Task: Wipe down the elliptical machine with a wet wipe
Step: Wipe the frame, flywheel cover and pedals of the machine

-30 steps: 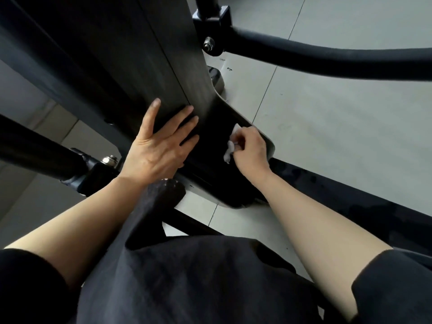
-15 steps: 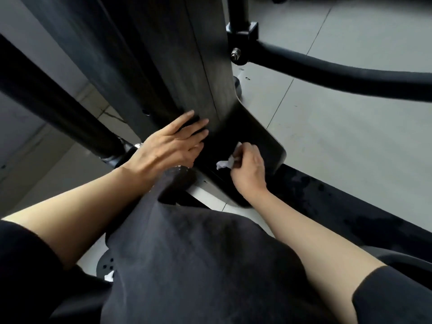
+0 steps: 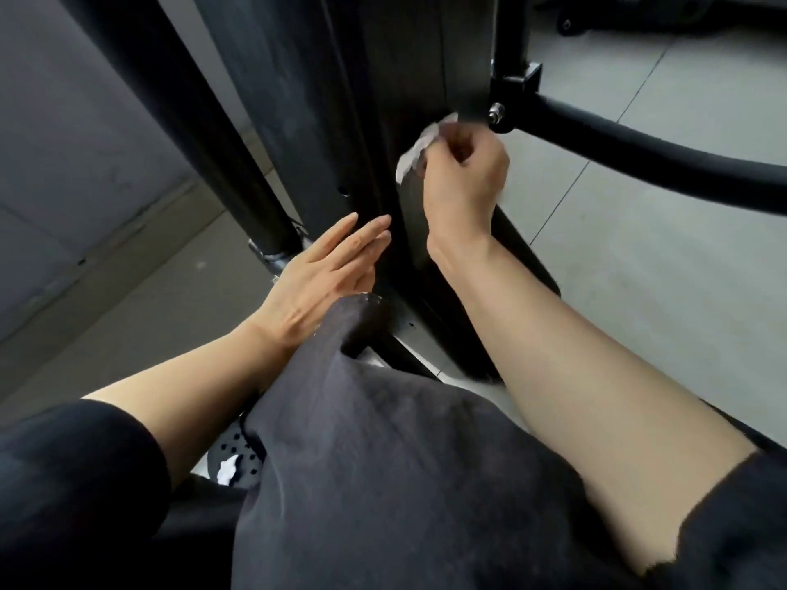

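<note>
While the head view looks down along both forearms, the biggest item is the elliptical machine's black central housing [image 3: 323,121], a tall flat-sided column filling the upper middle. Grey tiled floor [image 3: 639,257] lies behind and to the right of it. Dark fabric of the person's clothing [image 3: 383,483] covers the lower frame, with dark short sleeves at both bottom corners.

Left of the housing a thick black tube [image 3: 204,134] slants down to a bolted joint near the floor. On the right a black curved bar [image 3: 647,159] runs off to the frame edge from a clamp bracket [image 3: 513,85] with a silver bolt [image 3: 495,109] just below it.

Right hand [image 3: 462,181]: fingers curled tight, gripping the white wet wipe [image 3: 419,146]. Wipe is bunched, pressed against the housing's right-hand edge, just left of and below the bolt. Its upper end is motion-blurred, so the exact outline can't be told.

Left hand [image 3: 328,274]: fingers straight and together, holding nothing, fingertips laid flat against the lower housing face, below and left of the right hand. The two hands are apart.

Bottom left, beside the clothing, a black perforated surface [image 3: 234,457] shows with a small white patch on it; can't tell what it is.
</note>
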